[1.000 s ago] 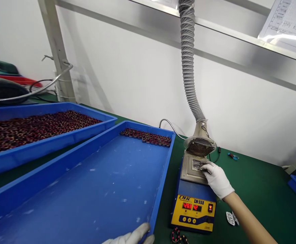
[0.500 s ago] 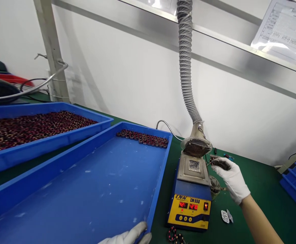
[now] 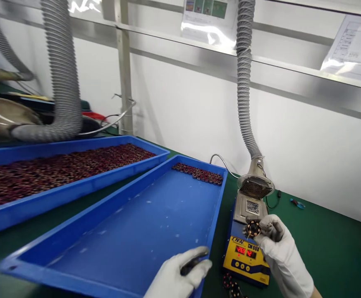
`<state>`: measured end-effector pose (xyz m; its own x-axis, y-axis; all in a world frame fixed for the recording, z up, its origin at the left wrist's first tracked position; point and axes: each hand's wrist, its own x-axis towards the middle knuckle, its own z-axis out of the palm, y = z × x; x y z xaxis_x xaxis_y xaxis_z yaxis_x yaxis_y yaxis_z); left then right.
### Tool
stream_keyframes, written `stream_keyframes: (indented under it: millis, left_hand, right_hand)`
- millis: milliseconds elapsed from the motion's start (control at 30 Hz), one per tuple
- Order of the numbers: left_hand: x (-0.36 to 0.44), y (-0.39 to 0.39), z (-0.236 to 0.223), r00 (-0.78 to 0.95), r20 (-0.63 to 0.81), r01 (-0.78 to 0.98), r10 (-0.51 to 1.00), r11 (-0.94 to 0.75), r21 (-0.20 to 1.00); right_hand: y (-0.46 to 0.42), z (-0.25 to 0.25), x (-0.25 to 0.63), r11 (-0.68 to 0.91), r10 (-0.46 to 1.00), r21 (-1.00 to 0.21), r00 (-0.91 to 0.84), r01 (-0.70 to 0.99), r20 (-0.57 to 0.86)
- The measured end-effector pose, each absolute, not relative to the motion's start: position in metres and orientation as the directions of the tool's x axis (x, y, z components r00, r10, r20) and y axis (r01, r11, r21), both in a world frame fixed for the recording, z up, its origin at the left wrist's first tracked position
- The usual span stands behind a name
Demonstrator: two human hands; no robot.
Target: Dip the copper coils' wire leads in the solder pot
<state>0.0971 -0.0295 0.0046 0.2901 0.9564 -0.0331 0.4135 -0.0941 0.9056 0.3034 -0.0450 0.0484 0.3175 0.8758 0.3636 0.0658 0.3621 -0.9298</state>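
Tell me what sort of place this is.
It looks like a factory workbench, probably for electronics soldering: there is an apparent solder pot marked CM 558 with a red digital display, a corrugated exhaust hose above it, and blue trays holding many small round parts.

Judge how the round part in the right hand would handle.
The round part would probably roll if stood on edge, given its circular outline. It is likely light: it is small beside the gloved right hand holding it. It seems stiff too, as it shows no sag in that grip.
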Motion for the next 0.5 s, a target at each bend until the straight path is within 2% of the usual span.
stream_keyframes:
  millis: [67,133,167,333,500]
  left_hand:
    - [0.101,-0.031,0.018,0.316,-0.025,0.152,0.949,-0.025,0.988]
    - [0.103,-0.034,0.036,0.339,0.061,-0.122,0.939,-0.021,0.992]
    - [0.103,-0.036,0.044,0.344,0.086,-0.205,0.935,-0.015,0.979]
    - [0.098,-0.041,0.065,0.326,0.049,-0.347,0.944,0.071,0.935]
    - [0.091,-0.043,0.052,0.158,0.095,-0.475,0.983,-0.009,0.880]
  right_hand:
    - [-0.046,0.042,0.288,0.395,0.880,-0.918,0.270,0.047,0.392]
    - [-0.047,0.036,0.272,0.382,0.901,-0.924,0.217,0.015,0.376]
    - [-0.047,0.032,0.264,0.357,0.918,-0.934,0.190,-0.010,0.349]
    - [-0.048,0.025,0.232,0.262,0.965,-0.951,0.061,-0.165,0.255]
    - [-0.051,0.032,0.205,0.206,0.979,-0.956,0.047,-0.210,0.200]
